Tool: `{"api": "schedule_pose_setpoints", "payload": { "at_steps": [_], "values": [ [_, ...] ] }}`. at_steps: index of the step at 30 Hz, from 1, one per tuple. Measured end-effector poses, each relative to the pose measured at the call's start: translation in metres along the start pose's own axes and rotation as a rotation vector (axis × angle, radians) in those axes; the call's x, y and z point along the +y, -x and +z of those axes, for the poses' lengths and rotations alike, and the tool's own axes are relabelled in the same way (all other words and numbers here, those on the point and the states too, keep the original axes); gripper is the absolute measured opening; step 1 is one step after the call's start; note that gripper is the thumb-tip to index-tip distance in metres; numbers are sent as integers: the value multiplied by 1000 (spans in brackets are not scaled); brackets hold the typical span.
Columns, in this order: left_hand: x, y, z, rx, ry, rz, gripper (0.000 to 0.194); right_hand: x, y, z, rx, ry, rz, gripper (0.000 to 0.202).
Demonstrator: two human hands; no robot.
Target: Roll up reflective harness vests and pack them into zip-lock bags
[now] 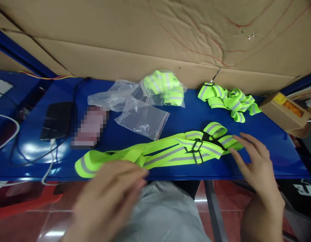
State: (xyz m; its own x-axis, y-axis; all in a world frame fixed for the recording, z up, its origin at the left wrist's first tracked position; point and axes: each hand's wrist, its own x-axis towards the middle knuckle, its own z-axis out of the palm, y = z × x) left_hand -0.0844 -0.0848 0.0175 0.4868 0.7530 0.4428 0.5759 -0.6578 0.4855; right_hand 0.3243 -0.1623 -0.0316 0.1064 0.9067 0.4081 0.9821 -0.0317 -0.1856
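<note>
A neon-yellow reflective strap harness [165,156] with grey stripes and black buckles lies stretched along the front of the blue table. My right hand [255,161] is at its right end, fingers apart, with the fingertips beside or on the strap; nothing is gripped. Blurred by motion, my left hand [112,195] is in front of the harness's left part, near the table edge. Its fingers are smeared, and whether it holds anything cannot be made out.
Behind lie clear plastic bags [142,117], a bagged strap bundle [165,85] and a loose strap bundle [231,99]. At left are a black phone [57,120] with a cable and a pixelated object [91,126]. A cardboard box [284,112] stands at right.
</note>
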Motion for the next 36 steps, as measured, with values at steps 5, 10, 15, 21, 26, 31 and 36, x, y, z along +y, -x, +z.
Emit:
{"api": "schedule_pose_setpoints", "payload": {
  "at_steps": [5, 10, 15, 21, 26, 31, 36],
  "values": [
    [64, -20, 81, -217, 214, 398, 23, 5, 1, 23, -99, -27, -7, 46],
    [74, -57, 134, -168, -10, 332, 31, -14, 9, 15, -19, -166, -5, 28],
    [55, -74, 143, -347, -188, 330, 16, -15, 15, 15, 37, -178, 32, 31],
    [42, -104, 144, -614, -132, 430, 27, -20, 13, 20, 71, 25, -79, 25],
    [52, -135, 159, -724, -170, 500, 23, -25, 6, 14, -79, 59, -132, 20],
    [58, -148, 155, -828, -138, 610, 16, -18, 7, 19, -123, 50, -173, 27],
    [57, -160, 155, -884, -108, 590, 14, -7, 15, 27, 2, 38, -259, 12]
  ]
}}
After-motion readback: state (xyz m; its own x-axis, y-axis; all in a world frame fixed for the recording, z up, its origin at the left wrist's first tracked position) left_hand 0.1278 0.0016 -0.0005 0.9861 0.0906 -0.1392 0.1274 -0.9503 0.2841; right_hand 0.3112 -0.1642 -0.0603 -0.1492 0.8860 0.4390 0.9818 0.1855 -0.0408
